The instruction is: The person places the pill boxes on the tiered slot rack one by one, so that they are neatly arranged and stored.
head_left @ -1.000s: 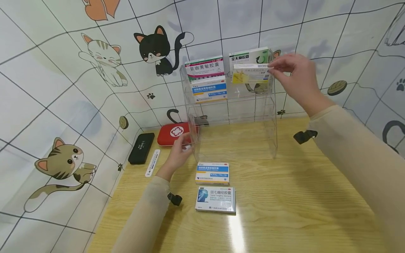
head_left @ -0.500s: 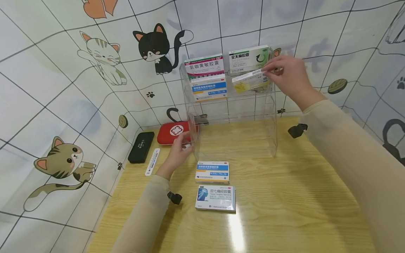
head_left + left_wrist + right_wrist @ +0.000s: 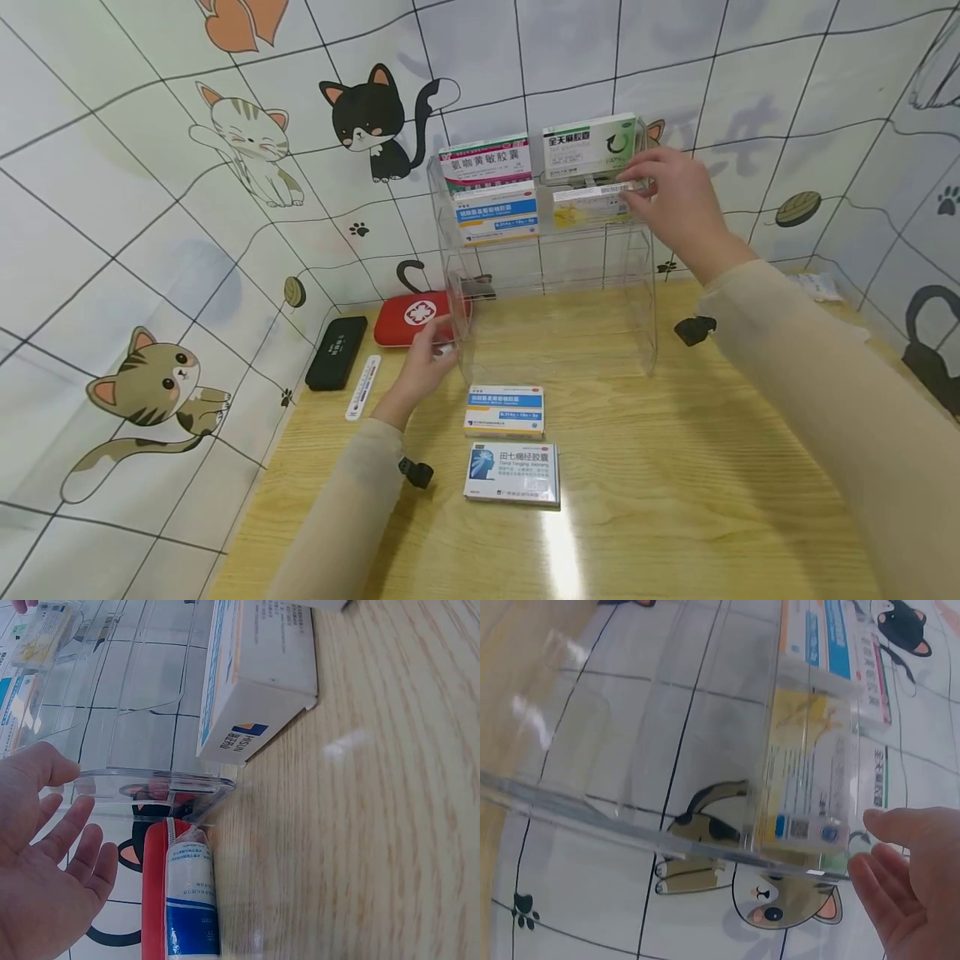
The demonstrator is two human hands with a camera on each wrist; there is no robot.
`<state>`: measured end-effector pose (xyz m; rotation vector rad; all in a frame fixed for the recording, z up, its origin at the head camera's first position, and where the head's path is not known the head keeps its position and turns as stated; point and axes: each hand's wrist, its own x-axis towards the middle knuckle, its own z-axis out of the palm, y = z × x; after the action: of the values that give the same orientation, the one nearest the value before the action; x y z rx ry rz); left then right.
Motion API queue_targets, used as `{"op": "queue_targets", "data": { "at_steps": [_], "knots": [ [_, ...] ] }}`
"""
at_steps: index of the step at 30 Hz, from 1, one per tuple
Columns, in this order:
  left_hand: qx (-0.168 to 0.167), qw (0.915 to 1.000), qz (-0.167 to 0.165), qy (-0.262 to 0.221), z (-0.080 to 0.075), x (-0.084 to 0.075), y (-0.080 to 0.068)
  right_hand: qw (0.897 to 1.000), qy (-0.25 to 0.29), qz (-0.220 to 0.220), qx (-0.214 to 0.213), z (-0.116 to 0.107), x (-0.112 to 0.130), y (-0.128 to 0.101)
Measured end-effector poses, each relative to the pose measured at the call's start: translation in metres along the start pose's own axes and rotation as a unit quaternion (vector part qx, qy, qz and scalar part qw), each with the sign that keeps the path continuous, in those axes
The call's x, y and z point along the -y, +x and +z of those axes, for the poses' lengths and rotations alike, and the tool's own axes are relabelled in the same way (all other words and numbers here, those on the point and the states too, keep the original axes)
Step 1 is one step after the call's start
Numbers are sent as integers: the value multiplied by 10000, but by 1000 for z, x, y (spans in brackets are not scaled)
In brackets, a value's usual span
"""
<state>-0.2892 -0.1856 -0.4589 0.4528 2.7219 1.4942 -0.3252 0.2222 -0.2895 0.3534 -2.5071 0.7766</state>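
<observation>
High on the far right of the clear acrylic rack (image 3: 645, 275), I see the yellow-and-white medicine box (image 3: 588, 204) sitting in the second tier down, standing upright behind the transparent front lip. It has a pale face with a yellow patch at its lower left and a white top edge with a barcode strip; in the right wrist view its narrow end shows small print and a blue mark. My right hand (image 3: 678, 204) is at the box's right end, fingertips (image 3: 637, 188) touching its upper corner. As for the grip, the fingers look only lightly bent, and I cannot tell whether they pinch the box or merely rest against it.

Just above it stands a green-and-white box (image 3: 588, 146). To the left in the same rack sit a pink-striped box (image 3: 485, 162) and below it a blue-banded box (image 3: 497, 214).

My left hand (image 3: 427, 362) rests against the rack's near left corner, fingers relaxed and spread, holding nothing.

On the counter (image 3: 675, 467) in front of the rack lie another blue-banded box (image 3: 503, 410) and, nearer, a blue-and-white box (image 3: 512, 473). Left of the rack lie a red first-aid pouch (image 3: 408, 317), a black case (image 3: 335, 352) and a thermometer (image 3: 362, 387).
</observation>
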Motion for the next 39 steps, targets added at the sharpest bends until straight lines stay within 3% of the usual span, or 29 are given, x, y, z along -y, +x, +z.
{"op": "queue_targets", "data": {
  "at_steps": [4, 8, 14, 24, 32, 39],
  "knots": [
    [19, 10000, 47, -41, 1, 3, 0, 9970, 522, -132, -561, 10, 7, -25],
    [32, 10000, 13, -64, 1, 4, 0, 9931, 1004, -253, -550, 28, 19, -57],
    [11, 10000, -30, -59, 0, 3, 1, 9882, 1487, -331, 153, 68, 28, -104],
    [-25, 10000, -81, -3, 2, 3, 0, 9679, 1910, 255, 1613, 117, 34, -163],
    [-96, 9999, -7, 44, 0, 3, 2, 9436, 2164, 530, 2448, 149, 37, -183],
    [-62, 9999, -128, -25, 1, 4, 0, 9456, 1636, 395, 2783, 162, 41, -188]
  ]
}}
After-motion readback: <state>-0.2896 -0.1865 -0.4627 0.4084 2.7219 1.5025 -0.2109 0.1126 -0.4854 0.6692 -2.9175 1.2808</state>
